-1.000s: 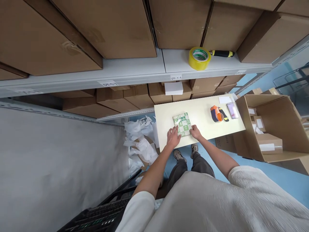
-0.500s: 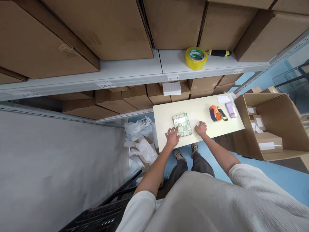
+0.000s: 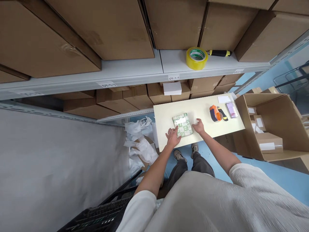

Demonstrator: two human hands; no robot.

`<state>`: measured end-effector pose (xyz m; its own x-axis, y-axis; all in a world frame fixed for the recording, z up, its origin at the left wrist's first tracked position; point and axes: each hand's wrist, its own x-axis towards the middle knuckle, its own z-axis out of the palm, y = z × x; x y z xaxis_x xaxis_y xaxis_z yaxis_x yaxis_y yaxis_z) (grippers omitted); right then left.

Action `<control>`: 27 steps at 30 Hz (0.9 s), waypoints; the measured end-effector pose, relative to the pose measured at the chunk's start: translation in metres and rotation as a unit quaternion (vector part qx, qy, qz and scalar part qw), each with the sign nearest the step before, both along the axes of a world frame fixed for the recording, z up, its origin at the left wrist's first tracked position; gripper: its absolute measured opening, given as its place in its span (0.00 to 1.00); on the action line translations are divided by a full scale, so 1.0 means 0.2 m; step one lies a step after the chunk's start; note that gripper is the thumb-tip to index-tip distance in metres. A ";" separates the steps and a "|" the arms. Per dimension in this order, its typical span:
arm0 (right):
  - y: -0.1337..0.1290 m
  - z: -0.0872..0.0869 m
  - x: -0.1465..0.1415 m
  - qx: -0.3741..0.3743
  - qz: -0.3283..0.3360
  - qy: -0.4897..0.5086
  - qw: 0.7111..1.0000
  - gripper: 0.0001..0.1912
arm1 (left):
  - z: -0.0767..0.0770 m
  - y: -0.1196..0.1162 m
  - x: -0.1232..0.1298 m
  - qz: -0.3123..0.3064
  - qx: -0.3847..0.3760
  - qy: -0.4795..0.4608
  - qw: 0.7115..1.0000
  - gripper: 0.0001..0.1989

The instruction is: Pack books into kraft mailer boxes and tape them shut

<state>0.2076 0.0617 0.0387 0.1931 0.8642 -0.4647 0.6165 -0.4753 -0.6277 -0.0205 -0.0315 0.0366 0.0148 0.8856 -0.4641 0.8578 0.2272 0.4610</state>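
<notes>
Green-and-white wrapped flat parcel (image 3: pixel 182 125) is lying on a cream tabletop (image 3: pixel 164 119); the left hand (image 3: pixel 173 138) is touching its near-left edge with spread fingers, the right hand (image 3: pixel 199 126) is hovering just beside it, fingers loosely spread, and an orange-and-navy tape dispenser (image 3: pixel 216 113) is sitting farther along.

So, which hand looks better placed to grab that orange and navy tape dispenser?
Probably the right hand: it is empty, beside the green-and-white wrapped parcel rather than on it, and nearer the orange and navy tape dispenser. The left hand rests on the parcel's corner, farther away.
</notes>
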 end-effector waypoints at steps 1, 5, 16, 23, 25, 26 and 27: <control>-0.01 0.01 -0.03 0.014 0.033 0.006 0.999 0.30 | 0.00 0.00 0.00 0.003 0.001 -0.001 1.000 0.43; -0.08 0.02 -0.14 0.057 0.192 -0.017 0.980 0.25 | -0.01 -0.02 0.00 0.013 0.012 -0.014 1.000 0.39; -0.15 0.03 -0.20 0.069 0.337 -0.051 0.938 0.24 | 0.03 -0.03 0.04 0.012 0.058 0.015 0.998 0.40; -0.16 0.01 -0.16 0.071 0.316 0.028 0.946 0.22 | 0.03 0.06 0.11 -0.124 0.121 -0.039 0.984 0.47; -0.14 0.01 -0.14 0.071 0.246 0.063 0.964 0.20 | 0.01 0.07 0.12 -0.117 0.089 -0.034 0.989 0.47; -0.13 0.01 -0.13 0.075 0.202 0.062 0.974 0.20 | 0.01 0.07 0.12 -0.116 0.077 -0.029 0.990 0.47; -0.11 0.01 -0.12 0.076 0.158 0.049 0.983 0.19 | 0.01 0.07 0.12 -0.119 0.071 -0.027 0.990 0.46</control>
